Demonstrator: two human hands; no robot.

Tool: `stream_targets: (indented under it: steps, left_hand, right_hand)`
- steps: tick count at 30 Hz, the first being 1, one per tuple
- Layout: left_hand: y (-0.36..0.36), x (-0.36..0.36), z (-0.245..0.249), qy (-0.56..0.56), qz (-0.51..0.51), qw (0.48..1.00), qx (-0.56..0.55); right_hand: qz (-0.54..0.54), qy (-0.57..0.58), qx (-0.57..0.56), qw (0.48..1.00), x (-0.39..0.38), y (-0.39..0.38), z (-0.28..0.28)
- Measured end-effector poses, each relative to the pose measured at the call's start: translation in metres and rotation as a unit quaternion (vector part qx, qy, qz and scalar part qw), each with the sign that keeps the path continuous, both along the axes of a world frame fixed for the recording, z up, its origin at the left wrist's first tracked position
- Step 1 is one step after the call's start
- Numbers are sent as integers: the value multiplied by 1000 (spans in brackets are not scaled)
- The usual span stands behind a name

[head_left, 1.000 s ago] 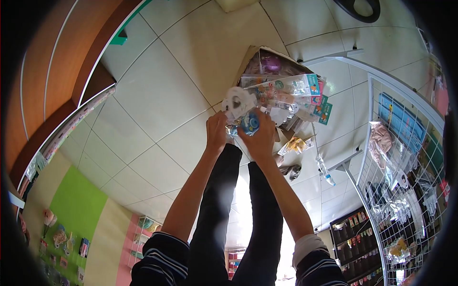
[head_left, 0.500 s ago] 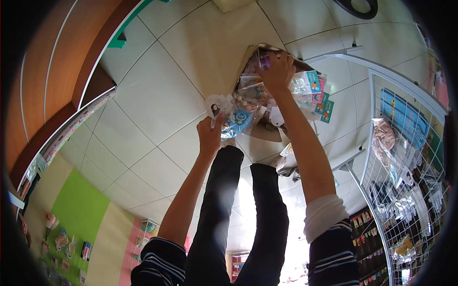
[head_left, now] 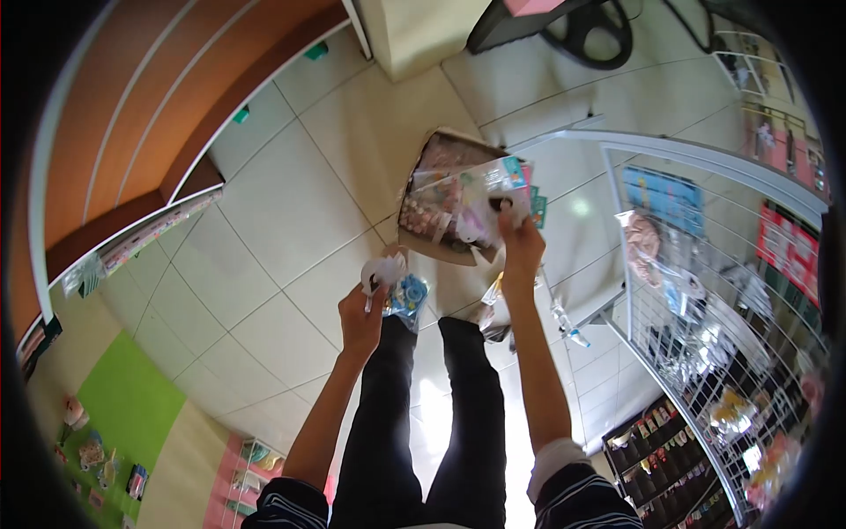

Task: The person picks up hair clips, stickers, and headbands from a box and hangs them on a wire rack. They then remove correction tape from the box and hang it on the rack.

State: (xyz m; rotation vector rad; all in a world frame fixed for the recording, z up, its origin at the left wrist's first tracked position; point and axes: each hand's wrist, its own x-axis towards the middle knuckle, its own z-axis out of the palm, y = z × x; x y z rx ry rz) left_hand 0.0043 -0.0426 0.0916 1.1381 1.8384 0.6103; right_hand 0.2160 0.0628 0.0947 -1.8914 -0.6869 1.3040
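Observation:
My left hand (head_left: 359,319) is closed on the white header of a clear packet (head_left: 407,295) with a blue item inside, hanging just above my knees. Further forward, my right hand (head_left: 522,245) pinches the white header of another clear packet (head_left: 480,214), whose pale purple and white contents are hard to make out. That packet is over the right side of an open cardboard box (head_left: 439,254) on the floor. Inside the box lie many small bagged goods, mostly pinkish and brown. Carded packets with teal and pink headers (head_left: 539,208) stick out past its right edge.
A white wire grid rack (head_left: 723,145) hung with bagged goods stands to the right, its feet reaching across the tiled floor (head_left: 264,238). At the left is a wooden counter (head_left: 132,97). Beside the box's near right corner lie loose packets (head_left: 498,291). A black object with a rounded base (head_left: 599,35) stands ahead.
My right hand has come back out of the box and now holds a white-headed packet. My left hand keeps the blue packet. The view has shifted, showing more floor ahead.

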Motion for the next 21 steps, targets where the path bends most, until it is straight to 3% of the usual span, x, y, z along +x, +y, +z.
stream_targets:
  steps: [3, 6, 7, 9, 11, 12, 13, 14, 15, 16, 19, 21]
  left_hand:
    - [-6, 15, 59, -49, 12, 996, 78]
    - [-14, 30, 121, -63, -23, 995, 77]
    - [-15, 38, 146, -66, -35, 994, 85]
    - [-25, 52, 174, -55, -89, 987, 123]
    - [-34, 71, 206, -101, -114, 971, 186]
    - [-39, 80, 214, -131, -108, 965, 200]
    - [-43, 89, 231, -129, -135, 965, 184]
    - [-50, 100, 248, -126, -154, 960, 196]
    - [-54, 114, 252, -121, -176, 945, 248]
    - [-62, 124, 262, -132, -200, 933, 267]
    - [-92, 150, 306, 1, -301, 907, 294]
    - [-103, 182, 322, -51, -298, 894, 331]
  right_hand:
    - [3, 1, 61, 998, 12, -30, 76]
    - [-49, 164, 113, 979, 15, -56, 170]
    - [-76, 134, 126, 980, 17, -70, 193]
    - [-76, 198, 214, 954, 24, -97, 247]
    - [-83, 117, 127, 981, 29, -115, 322]
    - [-8, -4, 144, 990, 42, -129, 334]
    - [-4, 15, 86, 996, 51, -139, 376]
    - [-35, 90, 177, 979, 58, -157, 395]
    - [-27, 91, 251, 963, 68, -173, 408]
    - [-22, 137, 285, 948, 81, -190, 434]
    - [0, 81, 324, 943, 116, -250, 511]
    - [-58, 118, 389, 912, 137, -282, 532]
